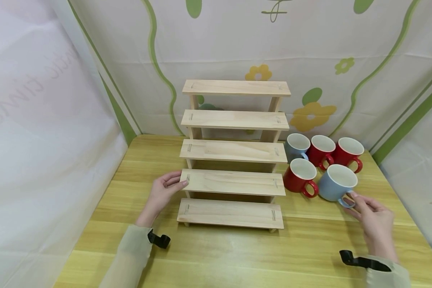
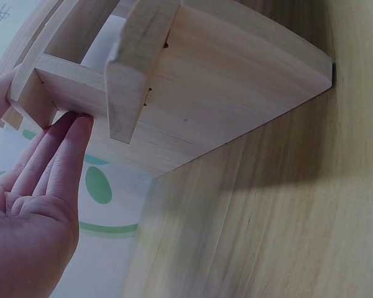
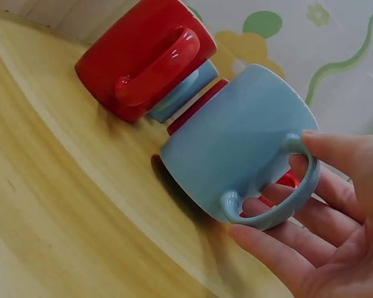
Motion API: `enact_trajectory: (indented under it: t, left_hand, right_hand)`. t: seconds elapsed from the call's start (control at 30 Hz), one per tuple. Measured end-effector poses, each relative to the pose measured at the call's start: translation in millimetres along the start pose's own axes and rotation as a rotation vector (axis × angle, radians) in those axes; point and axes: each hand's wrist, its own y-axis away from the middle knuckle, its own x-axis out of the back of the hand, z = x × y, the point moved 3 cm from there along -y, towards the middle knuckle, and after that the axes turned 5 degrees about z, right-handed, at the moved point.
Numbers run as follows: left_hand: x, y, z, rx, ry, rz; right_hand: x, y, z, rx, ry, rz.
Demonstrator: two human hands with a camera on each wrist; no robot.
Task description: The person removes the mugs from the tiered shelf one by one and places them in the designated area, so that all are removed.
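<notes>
In the head view, my right hand (image 1: 376,220) grips the handle of a light blue mug (image 1: 335,184) at the front right of a group of mugs. The right wrist view shows the thumb on top of the handle and fingers around it on the blue mug (image 3: 242,136); a dark shadow lies beside its base, and I cannot tell if it touches the table. My left hand (image 1: 162,192) holds the left end of the second-lowest step of a wooden tiered shelf (image 1: 230,182). In the left wrist view, its fingertips press the wooden shelf (image 2: 193,105) from below.
Left of the held mug stands a red mug (image 1: 299,176). Behind are another blue mug (image 1: 297,146) and two more red mugs, one a red mug (image 1: 349,150) at the right. All stand on a wooden table (image 1: 223,256) beside the shelf. A patterned cloth (image 1: 219,40) hangs behind.
</notes>
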Motion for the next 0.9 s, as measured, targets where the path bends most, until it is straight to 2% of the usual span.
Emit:
enact_trajectory:
  t: [0.9]
  left_hand:
    - [0.0, 0.4, 0.6, -0.008, 0.001, -0.002]
  right_hand:
    - [-4.9, -6.8, 3.2, -0.061, 0.049, 0.03]
